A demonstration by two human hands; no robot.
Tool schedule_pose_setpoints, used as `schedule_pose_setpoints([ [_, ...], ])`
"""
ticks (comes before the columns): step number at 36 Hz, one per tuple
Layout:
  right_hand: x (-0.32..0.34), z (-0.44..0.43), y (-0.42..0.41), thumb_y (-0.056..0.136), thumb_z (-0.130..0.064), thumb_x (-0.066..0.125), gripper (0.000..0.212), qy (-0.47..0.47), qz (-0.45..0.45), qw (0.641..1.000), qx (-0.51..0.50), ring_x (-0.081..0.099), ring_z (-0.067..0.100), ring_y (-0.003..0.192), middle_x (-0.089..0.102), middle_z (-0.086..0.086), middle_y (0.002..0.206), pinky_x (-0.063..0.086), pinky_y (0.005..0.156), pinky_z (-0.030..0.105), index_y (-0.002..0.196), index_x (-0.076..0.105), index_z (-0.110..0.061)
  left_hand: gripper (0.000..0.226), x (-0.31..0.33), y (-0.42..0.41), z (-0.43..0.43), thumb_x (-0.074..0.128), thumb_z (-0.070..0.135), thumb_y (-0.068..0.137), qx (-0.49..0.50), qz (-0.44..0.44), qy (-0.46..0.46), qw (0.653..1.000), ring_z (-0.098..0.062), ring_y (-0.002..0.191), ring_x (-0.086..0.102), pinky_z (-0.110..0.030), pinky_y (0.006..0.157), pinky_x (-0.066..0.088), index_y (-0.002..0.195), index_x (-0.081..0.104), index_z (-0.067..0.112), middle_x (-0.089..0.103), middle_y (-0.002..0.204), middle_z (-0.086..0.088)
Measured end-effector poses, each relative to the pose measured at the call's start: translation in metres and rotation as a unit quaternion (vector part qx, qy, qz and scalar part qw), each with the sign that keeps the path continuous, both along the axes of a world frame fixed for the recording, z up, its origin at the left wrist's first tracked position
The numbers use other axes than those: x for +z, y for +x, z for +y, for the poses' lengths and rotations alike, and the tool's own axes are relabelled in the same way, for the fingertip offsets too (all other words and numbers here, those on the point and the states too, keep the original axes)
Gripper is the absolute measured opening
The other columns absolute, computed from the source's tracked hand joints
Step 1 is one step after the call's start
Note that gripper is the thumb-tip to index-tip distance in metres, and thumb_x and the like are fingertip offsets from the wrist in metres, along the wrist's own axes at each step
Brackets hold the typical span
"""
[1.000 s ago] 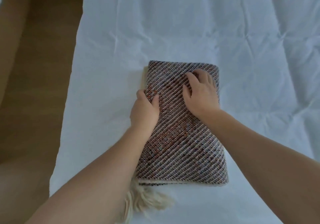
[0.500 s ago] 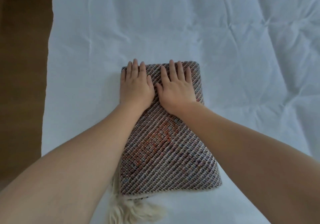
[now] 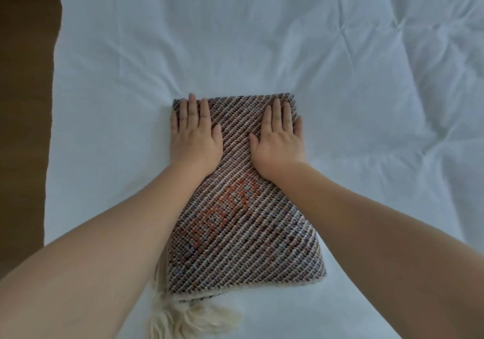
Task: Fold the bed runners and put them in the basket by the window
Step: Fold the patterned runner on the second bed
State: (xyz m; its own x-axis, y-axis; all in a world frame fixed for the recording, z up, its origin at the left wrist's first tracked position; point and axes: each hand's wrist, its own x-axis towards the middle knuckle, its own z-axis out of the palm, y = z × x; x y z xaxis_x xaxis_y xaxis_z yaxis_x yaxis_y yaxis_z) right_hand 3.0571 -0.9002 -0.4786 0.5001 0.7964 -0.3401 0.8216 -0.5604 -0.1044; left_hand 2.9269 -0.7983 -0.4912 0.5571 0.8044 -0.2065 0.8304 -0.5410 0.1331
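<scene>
Half a second ago both hands sat side by side at the far end of the folded bed runner point(image 3: 243, 197), thumbs nearly touching. Now they've slid apart: left hand point(image 3: 195, 137) over at the 10 o'clock corner, right hand point(image 3: 279, 139) at the 2 o'clock corner. Fingers on both are flat, pretty much together, palms down on the weave, gripping nothing. Reads to me like a smoothing pass outward along the fold, so the folding of this one is probably about done and the carry to the basket is what's left. No basket or window anywhere in view.

The runner sits mid-bed, a thick rectangular bundle, long axis running 12 to 6. Chunky woven fabric with diagonal ribs in brown, white and bluish tones, plus an orange patch near the middle. Cream tassels point(image 3: 193, 315) spill out at the near edge around 7 o'clock, looking soft and fluffy. Layer count is hard to tell from above. The white bed sheet point(image 3: 366, 77) underneath is thin and creased, and a strip of brown floor point(image 3: 23, 129) shows at 9 o'clock.
</scene>
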Motion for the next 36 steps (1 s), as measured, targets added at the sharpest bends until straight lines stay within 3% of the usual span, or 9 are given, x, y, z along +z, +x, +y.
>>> schedule_pose_setpoints([
  [8,0.016,-0.063,-0.068,0.097,-0.052,0.008,0.072,-0.008,0.038,0.999,0.014,-0.022,0.029,0.145,-0.019,0.011,0.159,-0.011,0.117,0.049,0.151,-0.011,-0.009,0.064,0.015,-0.063,-0.086,0.014,0.042,0.098,0.021,0.006,-0.045,0.999,-0.024,0.146,-0.011,-0.039,0.118,-0.008,0.151,-0.002,0.009,-0.009,0.159,-0.013],
  [16,-0.009,-0.13,-0.073,0.095,-0.057,0.008,0.073,-0.004,0.056,0.998,-0.029,-0.026,0.024,0.143,-0.026,0.005,0.155,-0.008,0.119,0.045,0.146,-0.02,-0.013,0.066,-0.004,-0.071,-0.089,0.015,0.044,0.098,0.014,0.009,-0.057,0.998,-0.025,0.146,-0.014,-0.04,0.119,-0.006,0.151,-0.005,0.009,-0.012,0.159,-0.012],
  [19,-0.016,-0.151,-0.078,0.092,-0.059,0.007,0.074,-0.001,0.072,0.996,-0.051,-0.019,0.029,0.146,-0.028,0.005,0.152,-0.007,0.119,0.044,0.144,-0.02,-0.013,0.066,-0.005,-0.073,-0.089,0.015,0.044,0.098,0.017,0.003,-0.06,0.998,-0.025,0.146,-0.014,-0.04,0.119,-0.006,0.151,-0.005,0.009,-0.013,0.159,-0.012],
  [23,-0.015,-0.17,-0.08,0.09,-0.06,0.005,0.077,0.015,0.093,0.993,-0.07,-0.013,0.029,0.147,-0.023,0.006,0.156,-0.006,0.12,0.04,0.145,-0.021,-0.012,0.066,0.002,-0.075,-0.092,0.02,0.046,0.099,0.039,-0.039,-0.073,0.996,-0.026,0.146,-0.014,-0.04,0.119,-0.006,0.152,-0.004,0.013,-0.016,0.158,-0.012],
  [25,-0.007,-0.167,-0.074,0.093,-0.059,0.014,0.079,0.073,0.132,0.985,-0.085,-0.006,0.024,0.148,-0.012,0.008,0.16,-0.002,0.12,0.036,0.15,-0.014,-0.011,0.07,0.006,-0.077,-0.088,0.029,0.049,0.098,0.108,-0.101,-0.105,0.983,-0.028,0.147,-0.001,-0.042,0.119,0.002,0.152,-0.001,0.017,-0.008,0.16,-0.013],
  [27,0.006,-0.156,-0.063,0.097,-0.05,0.035,0.076,0.161,0.203,0.954,-0.151,0.011,0.019,0.147,0.009,0.006,0.161,0.012,0.119,0.032,0.154,0.002,-0.013,0.072,0.013,-0.078,-0.079,0.041,0.05,0.093,0.189,-0.189,-0.141,0.953,-0.029,0.141,0.026,-0.045,0.116,0.024,0.15,0.011,0.018,0.022,0.155,-0.013],
  [29,0.018,-0.139,-0.048,0.096,-0.043,0.047,0.07,0.214,0.263,0.909,-0.244,0.034,0.019,0.136,0.033,0.003,0.152,0.028,0.113,0.033,0.152,0.015,-0.017,0.068,0.023,-0.077,-0.072,0.049,0.047,0.091,0.223,-0.22,-0.155,0.937,-0.027,0.128,0.045,-0.039,0.107,0.037,0.144,0.024,0.014,0.044,0.143,-0.008],
  [32,0.025,-0.111,-0.023,0.088,-0.046,0.06,0.066,0.205,0.352,0.837,-0.365,0.057,0.02,0.112,0.056,-0.001,0.127,0.045,0.1,0.04,0.144,0.035,-0.02,0.074,0.034,-0.078,-0.063,0.055,0.052,0.088,0.285,-0.191,-0.213,0.915,-0.028,0.123,0.049,-0.036,0.099,0.038,0.143,0.029,0.009,0.048,0.139,-0.009],
  [36,0.024,-0.1,-0.004,0.078,-0.039,0.075,0.047,0.149,0.475,0.776,-0.387,0.068,0.023,0.091,0.068,0.003,0.105,0.056,0.087,0.045,0.116,0.057,-0.017,0.091,0.036,-0.087,-0.058,0.064,0.07,0.07,0.378,-0.155,-0.271,0.871,-0.03,0.11,0.058,-0.033,0.091,0.044,0.13,0.049,0.003,0.057,0.126,-0.011],
])
